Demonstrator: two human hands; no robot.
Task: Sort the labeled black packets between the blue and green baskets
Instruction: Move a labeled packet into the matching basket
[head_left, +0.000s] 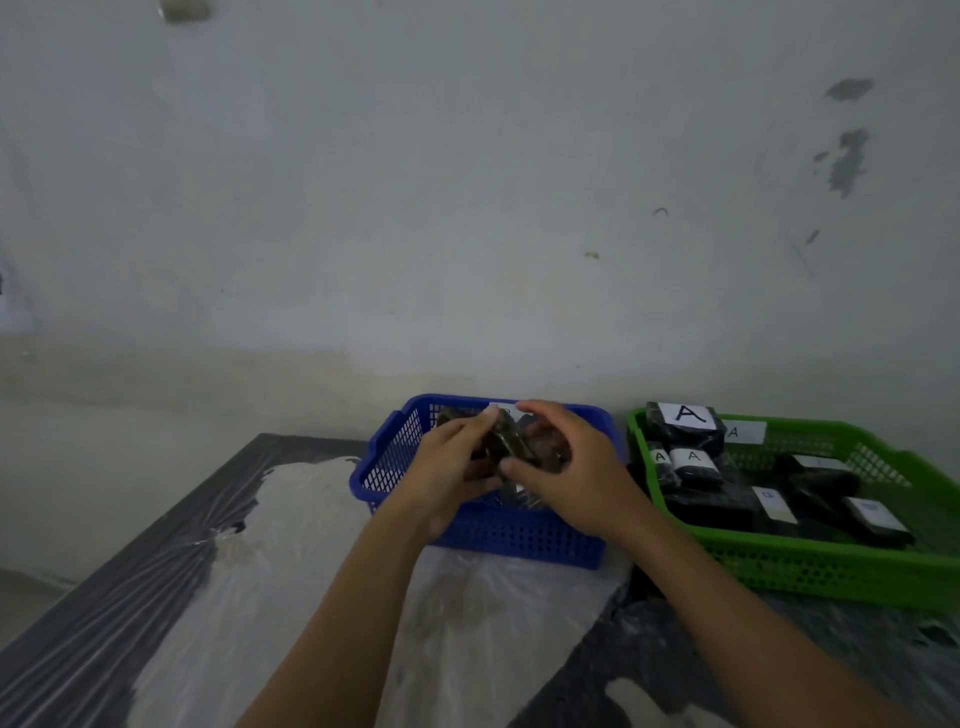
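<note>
Two bare hands meet over the blue basket (483, 535). The left hand (449, 470) and the right hand (569, 475) both hold one black packet (506, 439) between them. The fingers of the left hand curl round the packet's left side, and its thumb points up along the packet. The right hand wraps over the packet's right side, with its thumb low at the front. The packet is shiny and crinkled. It stands tilted, up above the inside of the blue basket. A bit of white label (501, 410) shows just behind the fingertips, but the letter on it cannot be read.

The blue basket sits near the back of the table (130, 597), close to the wall (467, 208). Something dark lies low inside it, under the hands, but it is too hidden to tell what it is.

The green basket (810, 566) sits just beside the blue one, on the right. It holds many black packets. One packet with a big A label (684, 415) rests at the back left corner, up on the rim. Two smaller packets marked A (693, 460) lie just in front of it. More packets with white labels (878, 514) lie toward the front right, and their letters are too blurry to read.

The table has a clear plastic sheet (311, 571) over it, with pale patches and dark patches.
</note>
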